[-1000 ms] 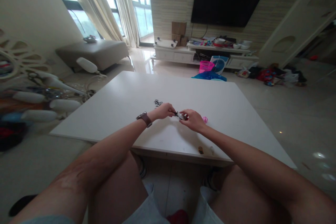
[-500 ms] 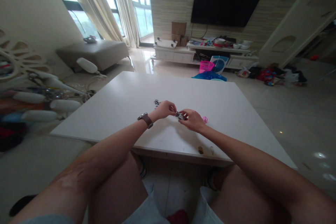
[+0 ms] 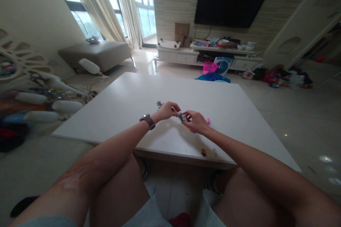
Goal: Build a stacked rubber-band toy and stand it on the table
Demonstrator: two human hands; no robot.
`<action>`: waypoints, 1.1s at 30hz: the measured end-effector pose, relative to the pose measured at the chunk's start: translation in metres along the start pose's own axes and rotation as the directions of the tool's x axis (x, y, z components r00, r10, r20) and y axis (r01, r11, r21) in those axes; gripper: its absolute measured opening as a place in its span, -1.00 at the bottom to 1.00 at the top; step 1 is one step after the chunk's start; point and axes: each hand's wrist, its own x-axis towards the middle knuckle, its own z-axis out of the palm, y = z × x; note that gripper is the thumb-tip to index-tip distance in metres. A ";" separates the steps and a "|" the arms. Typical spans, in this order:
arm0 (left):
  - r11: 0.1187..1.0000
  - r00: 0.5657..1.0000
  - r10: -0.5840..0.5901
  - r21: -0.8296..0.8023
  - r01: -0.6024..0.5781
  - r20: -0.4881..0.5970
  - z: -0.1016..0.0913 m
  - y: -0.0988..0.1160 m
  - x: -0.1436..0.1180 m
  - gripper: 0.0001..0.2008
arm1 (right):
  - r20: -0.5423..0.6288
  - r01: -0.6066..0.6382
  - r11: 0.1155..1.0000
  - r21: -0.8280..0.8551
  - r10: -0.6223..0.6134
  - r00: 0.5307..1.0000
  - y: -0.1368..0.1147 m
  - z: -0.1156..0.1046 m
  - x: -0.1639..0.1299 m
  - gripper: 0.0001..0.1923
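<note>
Over the white table (image 3: 128,113) I hold a small black-and-white object (image 3: 182,117), too small for me to tell its kind. My right hand (image 3: 196,122) grips its right side, fingers curled round it. My left hand (image 3: 168,110), below a brown-strapped watch (image 3: 148,120), pinches at its left end. Under my right hand shows a bit of something yellow and pink (image 3: 191,129), mostly covered. A pink round thing (image 3: 208,121) lies just right of that hand. Beyond my left hand are small black-and-white pieces (image 3: 159,103).
Near the table's front edge lie a brown-and-yellow piece (image 3: 203,152) and a small pale piece (image 3: 215,152). Past the far edge are a blue plastic sheet (image 3: 213,77) and a pink basket (image 3: 210,67). A lamp with white shades (image 3: 66,105) stands at the left.
A yellow and pink bit now shows beneath my right hand. My left fingertips have shifted very slightly; both hands stay at the black-and-white object.
</note>
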 end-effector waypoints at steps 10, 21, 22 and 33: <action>0.991 0.999 -0.051 -0.121 0.048 -0.015 0.002 0.001 -0.002 -0.77 | -0.024 0.006 1.000 0.008 -0.006 1.000 -0.001 0.000 0.001 -0.72; 0.969 0.984 0.026 -0.248 0.019 0.175 -0.001 0.006 -0.005 -0.66 | -0.010 0.005 1.000 0.013 -0.004 1.000 0.000 0.000 0.000 -0.73; 0.973 0.988 0.030 -0.231 0.006 0.150 -0.001 0.005 -0.005 -0.68 | -0.009 0.006 1.000 0.018 -0.006 1.000 0.000 0.000 0.000 -0.72; 0.996 0.996 0.088 0.016 -0.088 0.007 -0.002 0.008 -0.002 -0.74 | 0.004 0.013 0.999 0.037 -0.013 1.000 -0.003 0.000 -0.001 -0.67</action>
